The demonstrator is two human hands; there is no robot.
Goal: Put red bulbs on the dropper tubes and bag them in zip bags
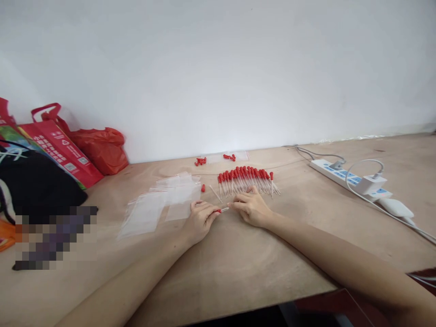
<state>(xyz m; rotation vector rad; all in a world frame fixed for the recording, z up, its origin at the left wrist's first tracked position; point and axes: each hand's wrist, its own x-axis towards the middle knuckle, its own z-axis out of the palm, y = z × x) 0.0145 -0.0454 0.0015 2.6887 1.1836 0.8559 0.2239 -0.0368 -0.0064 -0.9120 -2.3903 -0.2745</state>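
Observation:
Between my two hands lies a glass dropper [224, 210] with a red rubber bulb, held nearly level just above the table. My left hand [199, 221] pinches its red bulb end. At the other end, the fingertips of my right hand [252, 210] close on the clear glass tube. Just beyond my right hand is a fanned row of droppers [250, 175], red bulbs pointing away from me. A single red bulb [203, 188] and a loose glass tube [215, 194] lie beyond my left hand.
Clear zip bags [146, 213] overlap on the left. More red bulbs [200, 161] lie near the wall, some on a plastic bag [243, 156]. A white power strip [334, 172] with a charger [369, 184] and cables stands right. Red bags [102, 147] and a black bag [37, 186] sit left.

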